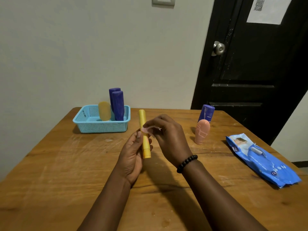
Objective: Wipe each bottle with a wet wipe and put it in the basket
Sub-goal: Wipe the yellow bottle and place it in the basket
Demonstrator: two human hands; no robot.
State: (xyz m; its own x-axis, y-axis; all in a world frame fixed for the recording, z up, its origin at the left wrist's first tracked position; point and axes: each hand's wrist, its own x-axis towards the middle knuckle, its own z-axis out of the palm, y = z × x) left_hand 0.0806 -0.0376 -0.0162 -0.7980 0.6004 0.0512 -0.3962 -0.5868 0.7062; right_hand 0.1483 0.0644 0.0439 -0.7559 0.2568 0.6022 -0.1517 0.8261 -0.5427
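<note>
- My left hand point(133, 152) is wrapped around the lower half of a slim yellow bottle point(144, 135), holding it upright and lifted off the worktop point(50, 164). I reckon that's so the top half stays exposed for wiping.
- My right hand point(166, 135) is pinching a small crumpled wet wipe point(148, 130) against the bottle's middle. The wipe looks pretty bunched up, so I can't tell how much of it actually touches.
- The blue basket point(100, 126) sits at the far left of the worktop, near enough for the left hand to drop this one in, I'd guess.
- Count in the basket: three bottles standing, two purple bottles point(117, 105) and one stubby yellow bottle point(104, 111).
- Count still waiting on the right: two, a purple bottle point(206, 112) with a peach bottle point(202, 133) just in front of it.
- One blue wipe pack point(263, 160) lies flat at far right, well apart from everything.
- So six bottles total, by my count.
</note>
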